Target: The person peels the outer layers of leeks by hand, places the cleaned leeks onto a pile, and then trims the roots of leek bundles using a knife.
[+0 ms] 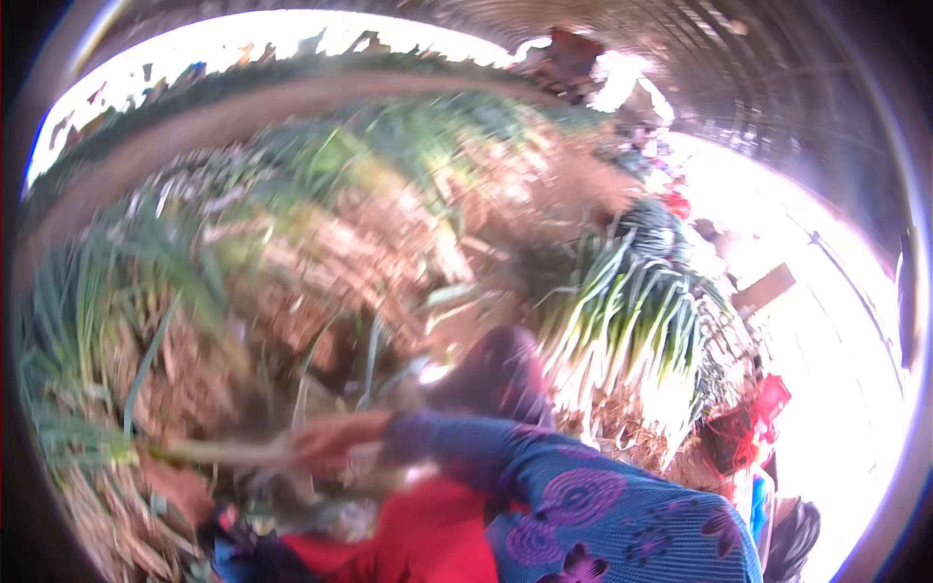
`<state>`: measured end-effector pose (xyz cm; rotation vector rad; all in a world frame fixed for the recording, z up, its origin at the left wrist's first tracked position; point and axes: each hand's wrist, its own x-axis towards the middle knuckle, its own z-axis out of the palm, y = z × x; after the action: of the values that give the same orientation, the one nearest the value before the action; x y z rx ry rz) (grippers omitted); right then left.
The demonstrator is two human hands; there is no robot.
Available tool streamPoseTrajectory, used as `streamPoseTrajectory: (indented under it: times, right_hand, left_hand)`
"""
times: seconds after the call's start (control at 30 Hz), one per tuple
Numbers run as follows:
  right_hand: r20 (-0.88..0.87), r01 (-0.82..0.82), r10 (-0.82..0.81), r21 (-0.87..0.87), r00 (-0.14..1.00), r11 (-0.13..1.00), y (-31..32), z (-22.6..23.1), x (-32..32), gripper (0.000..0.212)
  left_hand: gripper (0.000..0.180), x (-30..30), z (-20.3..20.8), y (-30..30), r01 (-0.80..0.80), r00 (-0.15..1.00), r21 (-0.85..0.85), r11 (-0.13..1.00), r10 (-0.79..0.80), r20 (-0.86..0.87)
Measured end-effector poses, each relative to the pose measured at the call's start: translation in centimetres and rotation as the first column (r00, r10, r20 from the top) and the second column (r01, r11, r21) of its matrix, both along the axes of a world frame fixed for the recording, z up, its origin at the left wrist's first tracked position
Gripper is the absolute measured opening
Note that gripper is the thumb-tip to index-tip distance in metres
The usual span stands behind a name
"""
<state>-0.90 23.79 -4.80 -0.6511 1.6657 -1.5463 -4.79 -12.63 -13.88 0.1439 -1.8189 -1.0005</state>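
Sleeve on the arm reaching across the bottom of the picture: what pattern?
The sleeve is blue with purple spiral and flower shapes, seen in the head view, blurred.

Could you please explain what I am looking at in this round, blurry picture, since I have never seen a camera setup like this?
There is no machine here: a person wears a wide fisheye camera on the head, looking down at their own hands, so edges bend. The picture is motion-blurred. A hand at the end of a blue patterned sleeve seems to grip a long green onion stalk. The other hand cannot be made out. Loose onions and dry husks cover the ground, and a neat bundle of green onions lies to the right.
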Motion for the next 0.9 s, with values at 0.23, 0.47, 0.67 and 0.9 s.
streamPoseTrajectory:
  times: [0.23,0.47,0.67,0.9]
  right_hand:
    - [-0.110,-0.152,0.147,-0.036,0.983,0.988,1.7,1.1,1.2,0.030]
    - [-0.066,-0.270,0.274,0.062,0.960,0.961,0.5,2.1,1.4,0.032]
    - [-0.138,-0.217,0.228,0.089,0.964,0.972,0.2,2.3,1.9,0.030]
    - [0.072,-0.105,0.102,0.038,0.992,0.994,-1.0,0.3,3.7,0.022]
  left_hand:
    - [0.036,0.0,8.3,5.4,0.294,0.932,0.893,0.340,-0.310,-0.189]
    - [0.033,1.3,8.7,3.3,0.372,0.904,0.891,0.261,-0.319,-0.284]
    - [0.033,1.5,10.5,5.5,0.362,0.922,0.872,0.330,-0.264,-0.283]
    - [0.030,3.1,8.1,1.1,0.573,0.774,0.795,0.196,-0.448,-0.447]
